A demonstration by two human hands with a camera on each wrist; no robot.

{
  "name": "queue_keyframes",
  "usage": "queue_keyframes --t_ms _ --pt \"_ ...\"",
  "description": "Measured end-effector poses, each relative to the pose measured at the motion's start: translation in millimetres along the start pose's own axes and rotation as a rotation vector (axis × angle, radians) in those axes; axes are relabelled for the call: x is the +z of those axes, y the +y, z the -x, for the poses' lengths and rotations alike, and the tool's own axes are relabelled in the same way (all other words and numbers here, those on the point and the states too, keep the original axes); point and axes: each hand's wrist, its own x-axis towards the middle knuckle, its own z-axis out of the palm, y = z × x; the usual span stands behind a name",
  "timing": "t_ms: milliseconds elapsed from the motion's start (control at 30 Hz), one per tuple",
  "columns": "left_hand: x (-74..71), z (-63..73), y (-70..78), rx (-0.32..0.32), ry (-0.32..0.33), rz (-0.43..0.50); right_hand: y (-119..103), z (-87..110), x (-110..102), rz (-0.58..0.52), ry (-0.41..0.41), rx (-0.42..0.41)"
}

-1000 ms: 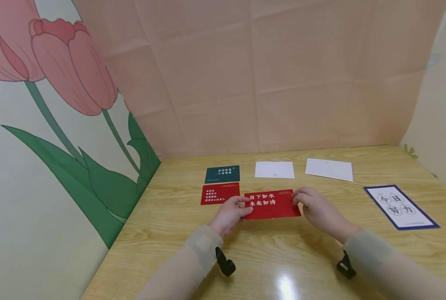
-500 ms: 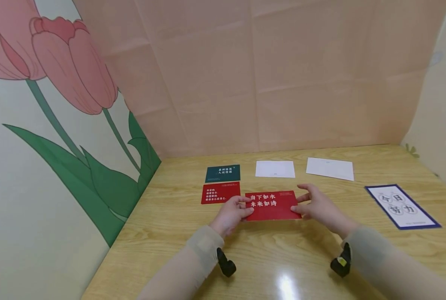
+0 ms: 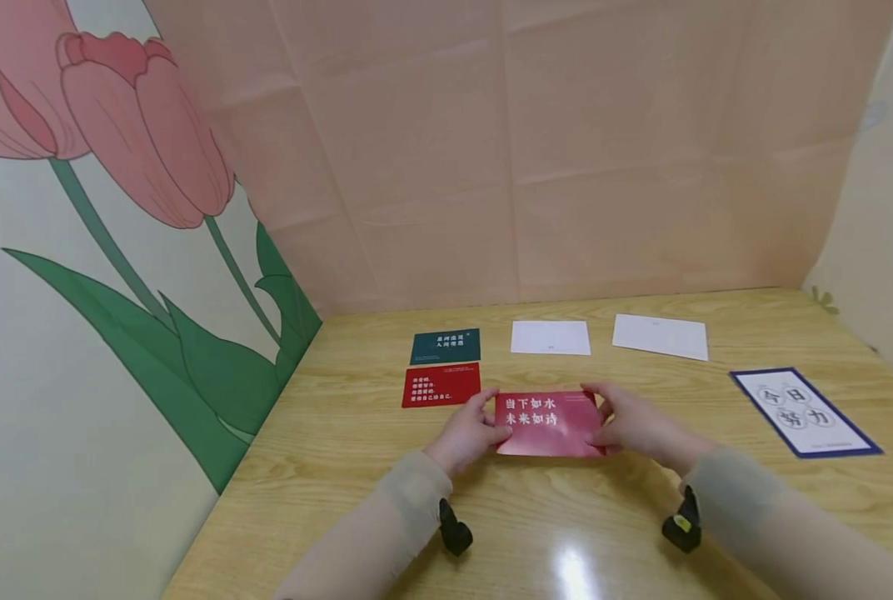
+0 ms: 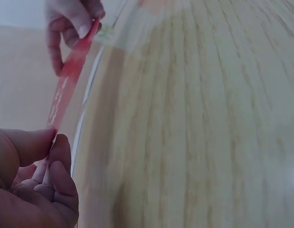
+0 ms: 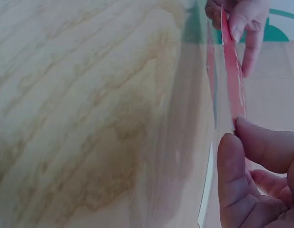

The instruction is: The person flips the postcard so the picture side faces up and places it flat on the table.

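The held red card now catches a paler sheen than a moment ago — left hand and right hand each pinching one end, above the worktop — so it seems tilted afresh and steadied from both sides.

Large pink tulips adorn a white wall beside a creased peach sheet hanging behind a wood-grain desk.

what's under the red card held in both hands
The wooden table shows below the raised red card; what the card covers in the head view is hidden there.
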Motion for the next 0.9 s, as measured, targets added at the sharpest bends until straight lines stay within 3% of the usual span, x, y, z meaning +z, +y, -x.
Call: queue_keyframes --t_ms 133,333,667,900 --pt "4.6 -4.5 -1.5 -0.003 0.015 -0.132 2 -3.9 4 0.121 0.027 0.03" --pt "13.5 -9.1 -0.4 0.001 0.066 -0.348 3 -6.7 10 0.263 0.071 0.004" --pt "16.3 -15.9 -1.5 0.024 0.086 -0.475 4 -10.1 13 0.408 0.11 -0.026" --pt "14.3 -20.5 -2.2 0.021 0.091 -0.558 7 -16.6 7 0.467 0.076 -0.008"
